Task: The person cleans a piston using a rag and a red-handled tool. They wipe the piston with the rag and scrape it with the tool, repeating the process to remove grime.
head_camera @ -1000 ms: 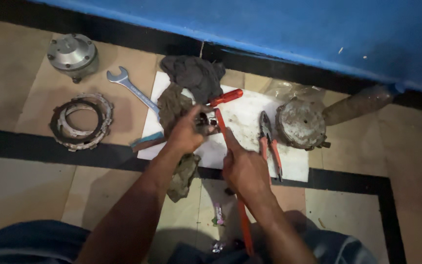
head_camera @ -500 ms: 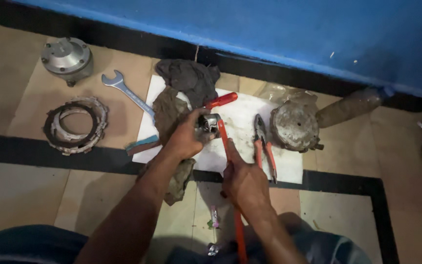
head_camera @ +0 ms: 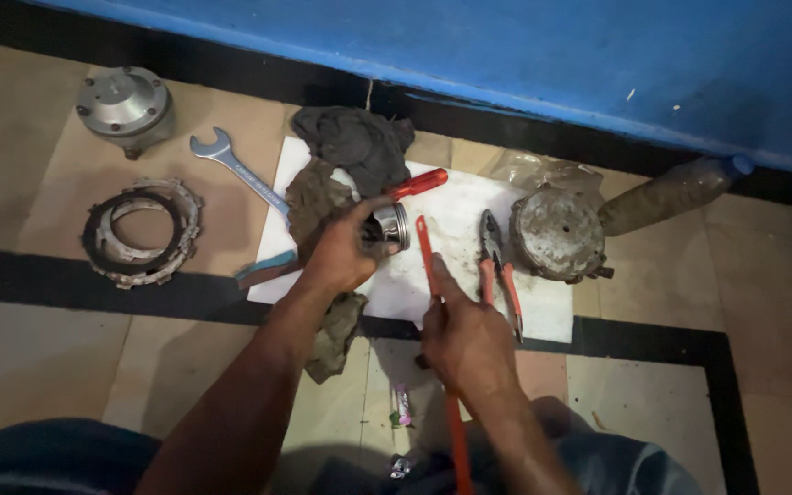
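Observation:
My left hand (head_camera: pixel 341 255) grips a small round metal piston (head_camera: pixel 389 225) above a white sheet (head_camera: pixel 543 312) on the floor. My right hand (head_camera: pixel 467 341) holds a long thin orange-red tool (head_camera: pixel 425 252), its index finger along the shaft and the tip close beside the piston. The tool's lower end (head_camera: pixel 457 449) runs back past my wrist. A red-handled screwdriver (head_camera: pixel 419 183) lies just behind the piston.
Red-handled pliers (head_camera: pixel 497 266) and a dirty round metal housing (head_camera: pixel 556 231) lie on the sheet's right. Dark rags (head_camera: pixel 355 142) lie behind; another rag (head_camera: pixel 334 335) hangs below my left hand. A spanner (head_camera: pixel 231 163), a ring-shaped clutch part (head_camera: pixel 142 229), a grey round cover (head_camera: pixel 124 103) and a plastic bottle (head_camera: pixel 671 192) are around.
The long orange-red tool has swung from touching the piston's top to lying beside its right side. My left hand has turned the piston slightly; the view shifted a little.

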